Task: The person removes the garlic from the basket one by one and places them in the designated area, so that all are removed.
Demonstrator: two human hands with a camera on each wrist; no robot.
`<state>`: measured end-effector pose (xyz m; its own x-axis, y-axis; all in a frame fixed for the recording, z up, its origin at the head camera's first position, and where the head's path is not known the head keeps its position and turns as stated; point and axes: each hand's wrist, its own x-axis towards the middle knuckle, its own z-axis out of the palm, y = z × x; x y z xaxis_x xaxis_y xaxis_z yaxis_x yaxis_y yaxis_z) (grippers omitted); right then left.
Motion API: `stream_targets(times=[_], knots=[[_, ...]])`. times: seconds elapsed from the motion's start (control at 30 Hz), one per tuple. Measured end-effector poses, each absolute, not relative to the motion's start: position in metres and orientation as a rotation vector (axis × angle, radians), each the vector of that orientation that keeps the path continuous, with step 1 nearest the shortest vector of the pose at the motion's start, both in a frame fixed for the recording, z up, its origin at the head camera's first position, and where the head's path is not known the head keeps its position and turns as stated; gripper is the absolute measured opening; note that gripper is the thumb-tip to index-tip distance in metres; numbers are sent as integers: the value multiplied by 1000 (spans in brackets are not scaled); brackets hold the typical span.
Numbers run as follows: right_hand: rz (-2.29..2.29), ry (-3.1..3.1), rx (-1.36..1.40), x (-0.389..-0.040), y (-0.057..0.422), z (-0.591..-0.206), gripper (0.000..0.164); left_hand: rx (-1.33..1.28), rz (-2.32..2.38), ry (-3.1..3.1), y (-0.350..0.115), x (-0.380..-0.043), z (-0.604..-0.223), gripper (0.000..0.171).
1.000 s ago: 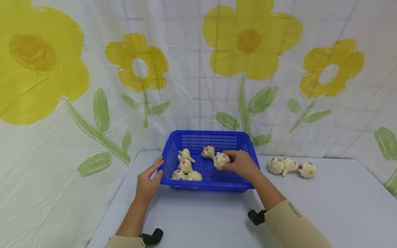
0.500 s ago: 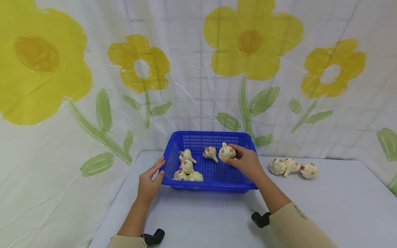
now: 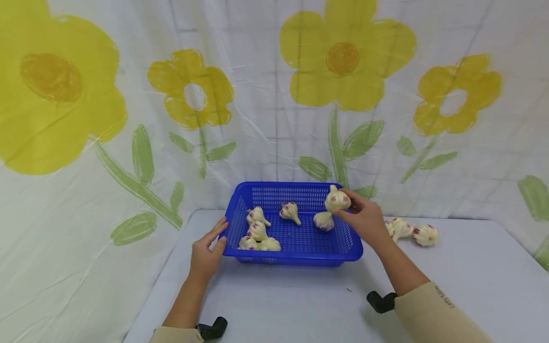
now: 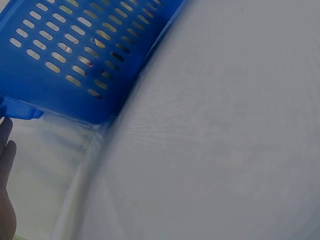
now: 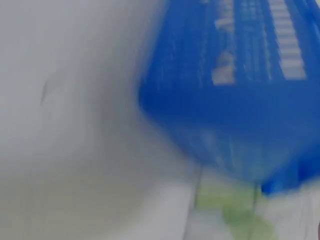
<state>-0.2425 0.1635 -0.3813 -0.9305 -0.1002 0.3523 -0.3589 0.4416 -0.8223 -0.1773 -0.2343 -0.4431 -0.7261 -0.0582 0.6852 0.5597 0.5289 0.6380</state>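
"How are you posed?"

"I have the left hand [image 3: 205,252] laid against the basket [image 3: 296,257] at its left end, fingers fairly straight on the rim, thumb spread toward the near corner. The right hand [image 3: 365,218] is up over the opposite end, fingertips and thumb pinching a garlic [image 3: 337,200]. So the two are well apart."

"Where exactly is that garlic?"

"Held at the right hand's fingertips, stem up, at the basket's right end. A lower bulb [image 3: 323,221] shows just under it; I can't tell whether they touch."

"And around the hands?"

"Four bulbs [image 3: 257,230] cluster in the basket beside the left hand, and a lone bulb [image 3: 290,212] lies between the two hands. Outer bulbs [image 3: 425,235] sit on the table [image 3: 291,305], to the right of the right hand."

"What can't you make out?"

"The right hand covers part of one outer bulb, and the near rim hides the bottoms of two in the cluster. My left wrist view cuts the left hand off at the edge. The right wrist view is blurred, mostly basket wall; I can't read the pinch there."
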Motion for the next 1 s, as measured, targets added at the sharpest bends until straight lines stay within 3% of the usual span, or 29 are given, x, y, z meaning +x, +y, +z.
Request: stream_targets(times=[0.2, 0.53, 0.67, 1.0], knots=[[1432, -2416, 177, -239, 235, -376, 66, -374, -1208, -2151, -249, -194, -471, 38], [1493, -2429, -327, -224, 345, -390, 76, -380, -1195, -2110, -237, -183, -452, 35], [1630, -2352, -456, -217, 378, -398, 82, -371, -1194, -2113, -233, -177, -444, 34], [1768, -2297, -806, -200, 426, -436, 92, -376, -1209, -2128, -246, -195, -473, 38]])
